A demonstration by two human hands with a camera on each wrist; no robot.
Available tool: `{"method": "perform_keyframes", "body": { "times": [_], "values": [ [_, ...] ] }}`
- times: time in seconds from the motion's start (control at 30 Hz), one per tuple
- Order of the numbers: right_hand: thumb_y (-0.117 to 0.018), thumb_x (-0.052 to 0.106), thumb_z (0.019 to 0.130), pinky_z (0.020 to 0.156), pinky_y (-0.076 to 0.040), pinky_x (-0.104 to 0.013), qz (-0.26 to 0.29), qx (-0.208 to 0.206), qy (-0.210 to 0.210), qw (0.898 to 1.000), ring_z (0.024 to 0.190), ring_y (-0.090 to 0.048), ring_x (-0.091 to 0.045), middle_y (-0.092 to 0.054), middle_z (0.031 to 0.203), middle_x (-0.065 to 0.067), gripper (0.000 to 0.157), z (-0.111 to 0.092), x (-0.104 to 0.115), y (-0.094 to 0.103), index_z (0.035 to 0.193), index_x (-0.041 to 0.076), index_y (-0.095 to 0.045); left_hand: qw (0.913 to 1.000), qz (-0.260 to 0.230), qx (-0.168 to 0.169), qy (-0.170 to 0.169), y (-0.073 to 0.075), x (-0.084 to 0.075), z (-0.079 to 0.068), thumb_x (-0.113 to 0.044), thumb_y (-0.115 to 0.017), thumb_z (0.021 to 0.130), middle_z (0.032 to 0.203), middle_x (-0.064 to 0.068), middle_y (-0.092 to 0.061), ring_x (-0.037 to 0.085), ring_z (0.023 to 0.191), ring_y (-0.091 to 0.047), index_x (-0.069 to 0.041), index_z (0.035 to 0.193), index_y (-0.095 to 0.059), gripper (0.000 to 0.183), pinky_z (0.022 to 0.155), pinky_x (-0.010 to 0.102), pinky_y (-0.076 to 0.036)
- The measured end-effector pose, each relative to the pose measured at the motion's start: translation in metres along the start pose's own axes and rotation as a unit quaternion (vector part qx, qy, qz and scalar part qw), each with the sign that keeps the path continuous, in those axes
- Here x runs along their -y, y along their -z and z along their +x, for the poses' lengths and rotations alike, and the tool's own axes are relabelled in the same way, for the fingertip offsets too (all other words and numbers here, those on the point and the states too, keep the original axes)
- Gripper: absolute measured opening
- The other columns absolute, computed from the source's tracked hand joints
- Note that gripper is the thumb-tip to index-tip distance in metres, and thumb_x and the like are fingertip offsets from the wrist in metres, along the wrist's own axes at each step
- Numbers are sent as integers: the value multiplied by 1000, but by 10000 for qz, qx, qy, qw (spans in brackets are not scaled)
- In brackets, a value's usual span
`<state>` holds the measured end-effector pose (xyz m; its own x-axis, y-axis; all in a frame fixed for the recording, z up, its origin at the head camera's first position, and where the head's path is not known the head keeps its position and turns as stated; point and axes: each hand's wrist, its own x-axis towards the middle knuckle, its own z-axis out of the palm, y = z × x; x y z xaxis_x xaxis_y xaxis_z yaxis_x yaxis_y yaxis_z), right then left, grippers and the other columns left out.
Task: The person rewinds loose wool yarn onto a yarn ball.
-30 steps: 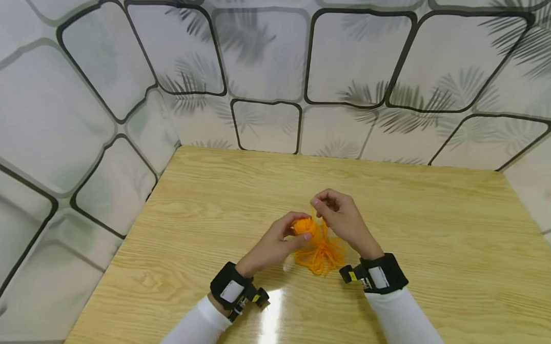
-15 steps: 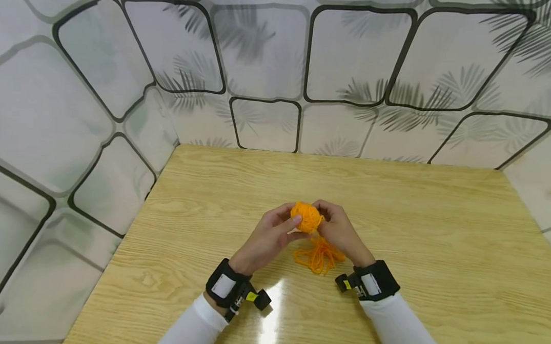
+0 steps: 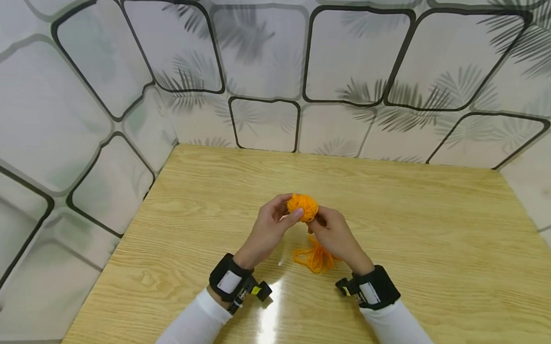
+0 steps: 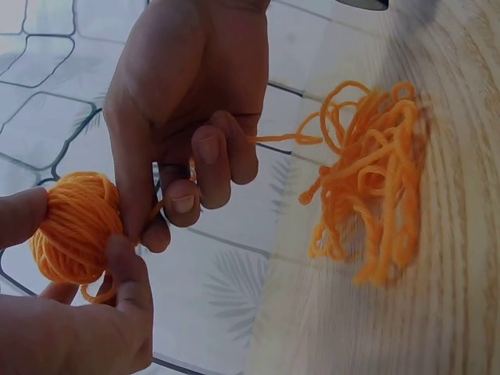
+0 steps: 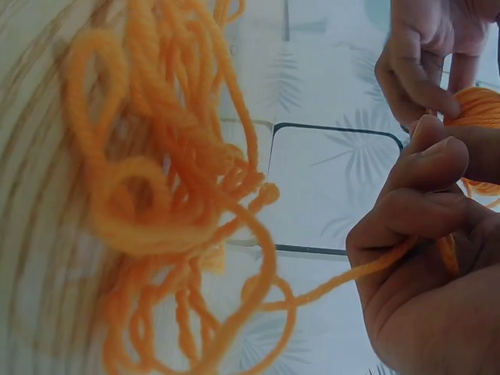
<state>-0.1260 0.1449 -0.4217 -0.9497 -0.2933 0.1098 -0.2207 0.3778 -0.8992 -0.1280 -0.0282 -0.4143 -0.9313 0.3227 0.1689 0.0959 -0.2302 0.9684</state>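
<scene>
An orange yarn ball (image 3: 302, 207) is held above the table by my left hand (image 3: 268, 225), its thumb on the near side and fingers round the back. My right hand (image 3: 335, 233) is right at the ball's right side. A yarn strand (image 4: 273, 139) runs through that hand's curled fingers, as the left wrist view shows, and on toward the ball. The strand's other end leads to a loose heap of orange yarn (image 3: 317, 257) lying on the table below the hands. In the right wrist view, loops of this heap (image 5: 180, 172) fill the left half.
The wood-grain table (image 3: 228, 190) reaches back to a patterned wall covering (image 3: 271, 54) with black outlines and leaf prints. Each wrist wears a black strap with a small camera (image 3: 261, 291). Light glares off the table in front.
Both hands have risen slightly away from the heap with the ball. My right hand, earlier raised with a pulled strand, has come down against the ball's side. The ball has turned.
</scene>
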Motion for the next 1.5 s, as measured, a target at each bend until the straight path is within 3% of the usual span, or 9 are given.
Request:
{"method": "perform_keyframes", "body": {
  "times": [0.17,0.27,0.47,0.57,0.83,1.03,1.2,1.37,1.5],
  "values": [
    [-48,28,96,51,-40,-29,52,21,-185,9998,62,-49,-24,-56,75,-11,23,-3,1,-1,97,9,-61,9992,-383,-127,40,1,3,5,-23,-57,91,121,17,-50,28,109,-53,-3,126,-46,42,91,40,-44],
    [-49,34,95,46,-33,-26,770,83,-663,9948,56,-42,-19,-53,74,-12,29,-8,8,0,94,7,-60,9964,-735,-406,95,1,6,8,-21,-59,90,122,18,-47,29,107,-55,-2,125,-45,43,90,41,-44],
    [-51,39,93,45,-26,-22,2749,155,-1590,9481,51,-34,-12,-45,71,-6,39,-12,31,10,100,1,-56,9928,-940,-715,185,0,13,11,-18,-60,88,120,19,-47,27,103,-56,-1,124,-49,42,89,40,-45],
    [-52,39,93,44,-25,-22,2933,88,-1617,9422,51,-33,-11,-45,71,-4,39,-11,39,15,100,0,-55,9925,-945,-695,348,0,15,10,-19,-60,89,118,19,-48,27,104,-55,0,127,-49,44,89,40,-45],
    [-53,41,91,46,-26,-23,2408,-212,-1285,9618,51,-34,-13,-45,72,-7,51,-2,51,25,106,-8,-52,9910,-845,-228,1010,2,19,3,-16,-57,91,116,15,-50,22,99,-56,-5,130,-50,41,89,42,-45],
    [-55,44,89,47,-27,-25,1987,-238,-1158,9729,53,-35,-15,-44,72,-8,50,9,49,30,100,-5,-54,9891,-559,455,1285,3,13,-3,-14,-52,93,110,14,-52,22,95,-54,-12,133,-47,40,89,46,-44],
    [-58,45,87,49,-27,-28,2335,-314,-1348,9625,54,-34,-14,-42,71,-5,47,16,41,31,97,-1,-53,9851,-669,904,1298,2,5,-10,-16,-53,92,116,10,-51,19,97,-52,-4,126,-48,36,90,44,-43],
    [-60,44,86,47,-26,-23,2854,-365,-1613,9440,53,-34,-12,-43,69,-1,46,21,28,27,96,-1,-52,9883,-466,1293,654,1,-3,-15,-16,-60,89,122,13,-47,26,105,-54,-3,126,-46,41,89,43,-45],
    [-61,44,85,46,-27,-21,3022,-379,-1792,9355,53,-35,-11,-43,68,0,48,21,21,22,97,-2,-52,9902,-445,1287,306,0,-7,-16,-14,-60,88,127,15,-45,30,113,-51,-2,127,-45,43,90,44,-44]
  ]
}}
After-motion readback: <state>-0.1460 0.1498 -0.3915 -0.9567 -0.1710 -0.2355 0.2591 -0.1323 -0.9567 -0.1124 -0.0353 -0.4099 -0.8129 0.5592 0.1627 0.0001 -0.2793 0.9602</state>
